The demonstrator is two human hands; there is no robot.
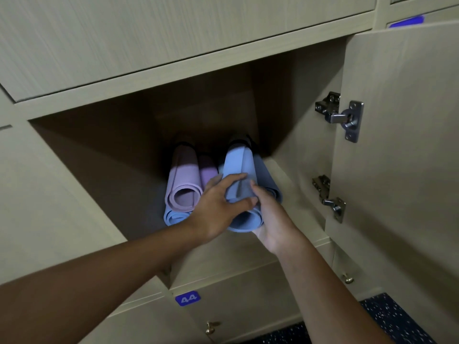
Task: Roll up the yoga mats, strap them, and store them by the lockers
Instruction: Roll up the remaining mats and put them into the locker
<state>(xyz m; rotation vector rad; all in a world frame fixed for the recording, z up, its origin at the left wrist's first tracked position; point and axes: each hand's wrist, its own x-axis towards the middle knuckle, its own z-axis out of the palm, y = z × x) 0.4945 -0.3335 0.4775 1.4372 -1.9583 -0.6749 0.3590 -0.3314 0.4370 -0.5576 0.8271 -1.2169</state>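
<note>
You are holding a rolled blue mat (242, 194) at the mouth of the open locker (293, 184), between both hands. Your left hand (218, 207) is curling over its top and side, gripping it. Your right hand (270, 219) is cupping it from below, fingers wrapped round. Both arms are reaching forward. A pink mat (182, 187) is lying just beside it, on another blue mat (173, 216).

Head view, sole camera: worn on the person's head, angled forward and down at close range into an open locker compartment (139, 155), wide-angle, both forearms entering from the bottom edge. No second view shares the scene.
</note>
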